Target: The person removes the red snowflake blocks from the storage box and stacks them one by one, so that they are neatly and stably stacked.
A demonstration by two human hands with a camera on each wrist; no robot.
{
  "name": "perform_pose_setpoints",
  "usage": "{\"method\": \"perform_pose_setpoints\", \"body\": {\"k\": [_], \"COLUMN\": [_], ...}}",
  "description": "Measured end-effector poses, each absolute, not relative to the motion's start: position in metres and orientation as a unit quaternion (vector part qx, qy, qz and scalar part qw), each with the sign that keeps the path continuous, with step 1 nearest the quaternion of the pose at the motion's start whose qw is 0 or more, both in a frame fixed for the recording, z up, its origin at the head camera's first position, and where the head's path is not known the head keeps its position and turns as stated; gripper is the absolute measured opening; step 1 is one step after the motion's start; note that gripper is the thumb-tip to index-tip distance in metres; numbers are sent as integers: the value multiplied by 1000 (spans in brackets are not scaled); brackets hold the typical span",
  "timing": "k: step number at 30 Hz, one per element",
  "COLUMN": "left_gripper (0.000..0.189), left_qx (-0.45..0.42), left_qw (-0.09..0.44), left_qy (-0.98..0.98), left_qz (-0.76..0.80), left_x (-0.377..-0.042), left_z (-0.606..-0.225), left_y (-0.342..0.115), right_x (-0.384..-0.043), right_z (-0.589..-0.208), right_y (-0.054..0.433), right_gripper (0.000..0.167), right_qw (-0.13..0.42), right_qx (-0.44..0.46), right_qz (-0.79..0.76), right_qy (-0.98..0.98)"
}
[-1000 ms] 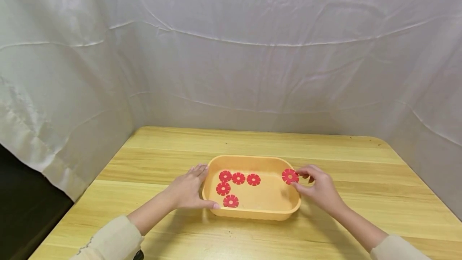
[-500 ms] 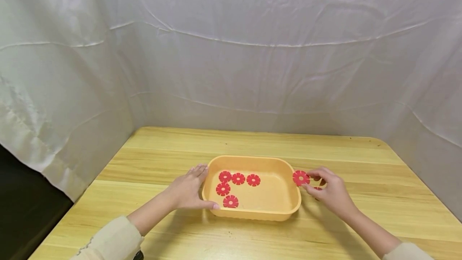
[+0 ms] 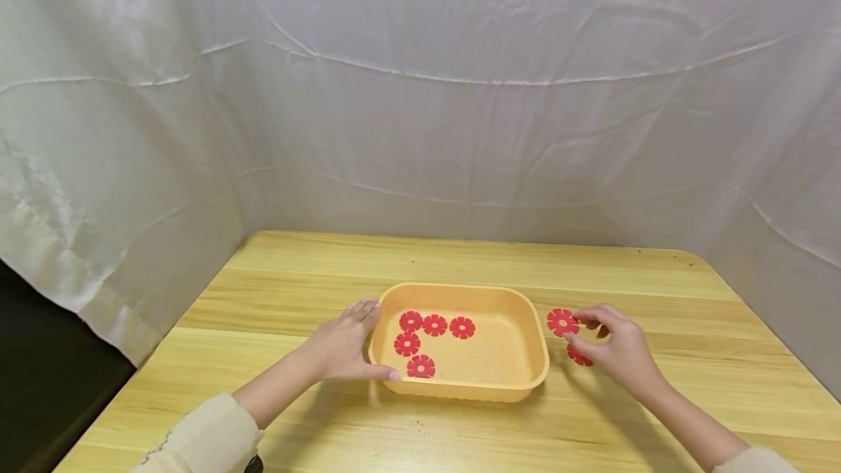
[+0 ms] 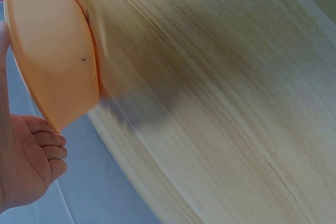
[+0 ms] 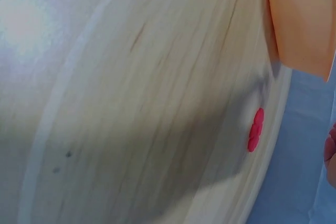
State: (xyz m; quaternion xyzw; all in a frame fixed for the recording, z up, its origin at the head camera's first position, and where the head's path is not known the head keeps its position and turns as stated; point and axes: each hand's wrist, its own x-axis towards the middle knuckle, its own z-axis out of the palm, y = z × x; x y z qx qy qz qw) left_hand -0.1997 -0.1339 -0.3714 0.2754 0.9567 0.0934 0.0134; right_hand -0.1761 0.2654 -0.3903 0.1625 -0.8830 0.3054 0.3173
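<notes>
In the head view, my left hand [image 3: 344,345] holds the left end of a shallow orange plastic basin [image 3: 460,387], its thumb over the front rim and fingers at the far left corner. Several red notched building discs [image 3: 434,325], each with a hole in the middle, lie inside toward the left. To the right of the basin, my right hand [image 3: 620,352] pinches another red disc [image 3: 563,322] between thumb and fingers. Below that hand, partly covered by it, a second disc [image 3: 580,355] lies on the table, seen foreshortened as a red disc [image 5: 255,129] in the right wrist view.
The basin stands on a light wooden table [image 3: 315,268] with rounded far corners. A pale cloth curtain [image 3: 460,130] hangs behind and along both sides. Dark material [image 3: 46,371] shows past the table's left edge.
My right hand has carried its red disc rightward, from over the basin's right end to beyond the rim. The disc on the table has come into sight. My left hand and the basin stay put.
</notes>
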Motion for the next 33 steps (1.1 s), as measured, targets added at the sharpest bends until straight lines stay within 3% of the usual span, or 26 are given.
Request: {"method": "perform_pose_setpoints", "body": {"k": [33], "left_gripper": [111], "left_qx": [273], "left_qw": [14], "left_qy": [957], "left_qz": [94], "left_x": [-200], "left_z": [-371], "left_y": [-133], "right_x": [-170], "right_z": [-422], "right_y": [295], "right_gripper": [26], "right_qw": [233], "right_qx": [70], "right_qz": [310], "right_qy": [-919]}}
